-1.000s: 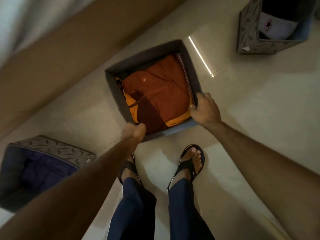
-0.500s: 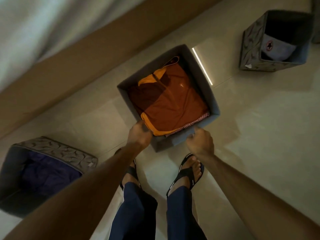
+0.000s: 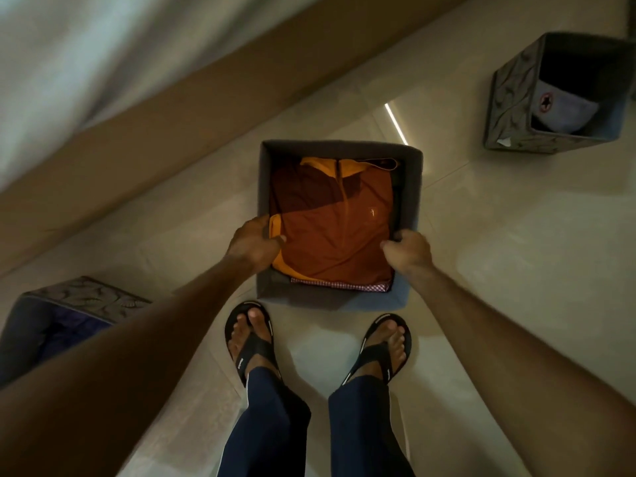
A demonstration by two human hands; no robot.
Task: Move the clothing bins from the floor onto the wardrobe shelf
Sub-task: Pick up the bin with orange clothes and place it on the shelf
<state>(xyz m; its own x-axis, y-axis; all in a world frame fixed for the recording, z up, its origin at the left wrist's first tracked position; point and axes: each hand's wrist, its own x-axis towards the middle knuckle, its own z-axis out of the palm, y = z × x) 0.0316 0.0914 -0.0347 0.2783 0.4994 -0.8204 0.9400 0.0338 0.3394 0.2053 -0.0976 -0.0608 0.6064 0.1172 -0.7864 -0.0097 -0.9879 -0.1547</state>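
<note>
A person's left hand point(image 3: 253, 244) and right hand point(image 3: 409, 251) now clamp opposite side walls of the grey fabric bin point(image 3: 339, 146), turned square before the feet over the last second, still on the floor point(image 3: 516, 270), ready for lifting.

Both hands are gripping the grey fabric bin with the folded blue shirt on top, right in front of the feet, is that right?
Not quite. The head view shows the grey fabric bin gripped by the left hand and right hand, but the folded shirt on top is rust-orange, not blue.
</note>
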